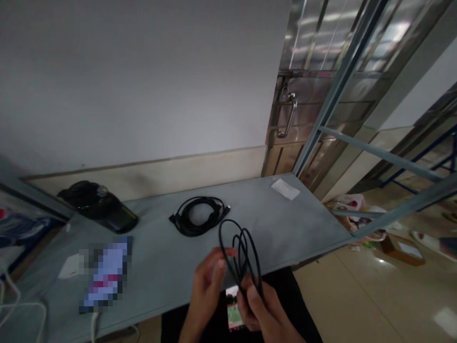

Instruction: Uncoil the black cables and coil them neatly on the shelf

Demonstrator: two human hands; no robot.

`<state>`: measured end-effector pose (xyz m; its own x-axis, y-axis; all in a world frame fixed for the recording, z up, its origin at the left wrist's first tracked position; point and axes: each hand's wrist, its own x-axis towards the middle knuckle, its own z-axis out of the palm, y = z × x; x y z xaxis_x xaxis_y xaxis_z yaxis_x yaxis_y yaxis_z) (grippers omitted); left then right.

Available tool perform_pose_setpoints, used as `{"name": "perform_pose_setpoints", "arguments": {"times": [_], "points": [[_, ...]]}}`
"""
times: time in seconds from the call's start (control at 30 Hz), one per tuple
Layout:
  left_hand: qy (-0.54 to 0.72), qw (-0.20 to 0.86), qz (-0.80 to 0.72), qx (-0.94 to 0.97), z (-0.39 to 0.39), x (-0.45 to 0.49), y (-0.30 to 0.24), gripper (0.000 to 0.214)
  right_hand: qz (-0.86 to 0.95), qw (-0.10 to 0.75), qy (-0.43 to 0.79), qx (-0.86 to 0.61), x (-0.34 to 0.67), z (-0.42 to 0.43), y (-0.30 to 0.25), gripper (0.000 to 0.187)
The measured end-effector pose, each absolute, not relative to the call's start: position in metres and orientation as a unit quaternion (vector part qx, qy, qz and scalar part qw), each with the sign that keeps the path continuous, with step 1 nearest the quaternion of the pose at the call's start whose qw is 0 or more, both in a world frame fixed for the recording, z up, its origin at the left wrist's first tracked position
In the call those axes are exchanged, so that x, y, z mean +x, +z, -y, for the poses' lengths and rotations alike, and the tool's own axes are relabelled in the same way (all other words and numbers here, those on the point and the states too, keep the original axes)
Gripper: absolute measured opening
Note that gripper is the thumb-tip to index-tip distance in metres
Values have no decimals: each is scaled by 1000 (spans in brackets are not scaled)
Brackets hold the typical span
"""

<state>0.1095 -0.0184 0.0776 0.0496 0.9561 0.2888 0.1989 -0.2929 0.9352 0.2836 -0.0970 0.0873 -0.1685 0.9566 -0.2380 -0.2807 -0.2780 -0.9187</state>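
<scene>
Both hands are up in front of the table edge, sharing one black cable [243, 247]. The right hand [262, 309] has its thumb pressed down over the gathered bottom of the loops, fingers wrapped under, so it is clamped tight on the bundle. From that pinch three or four loops stand upward and fan out slightly, their tops arching above the near part of the grey table [307, 224]. The left hand [208, 283] sits just left of the pinch, fingers curled in. Its fingertips close on the leftmost strand partway up the loop, a lighter hold than the right's.

Directly under the grip, between the two wrists, a small lit screen [233, 312] shows green and red. It is too small to read.

Beyond the grip and a touch to the left, a second cable [198, 216] lies flat on the table, wound into a neat round coil with its plugs sticking out at either side. It is well apart from the hands. Farther left of that sits a dark bag [98, 206] against the wall. Left of the grip and nearer the table's front edge lies a blurred flat item [106, 275], with a white cord [21, 305] trailing off past it. Far beyond and to the right, a white paper slip [284, 189] rests at the table corner, below a steel door handle [290, 114].
</scene>
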Motion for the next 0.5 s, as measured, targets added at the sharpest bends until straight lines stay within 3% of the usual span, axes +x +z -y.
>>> {"name": "perform_pose_setpoints", "arguments": {"times": [0.13, 0.27, 0.4, 0.5], "points": [[488, 527, -513, 470, 75, 143, 101, 56, 441, 448, 607, -486, 280, 110, 74, 73], [510, 532, -571, 363, 93, 131, 118, 53, 414, 496, 568, -510, 287, 102, 77, 60], [537, 597, -511, 308, 97, 90, 120, 53, 370, 564, 582, -454, 304, 82, 91, 64], [581, 578, -504, 273, 105, 51, 119, 43, 336, 624, 560, -428, 326, 73, 97, 61]]}}
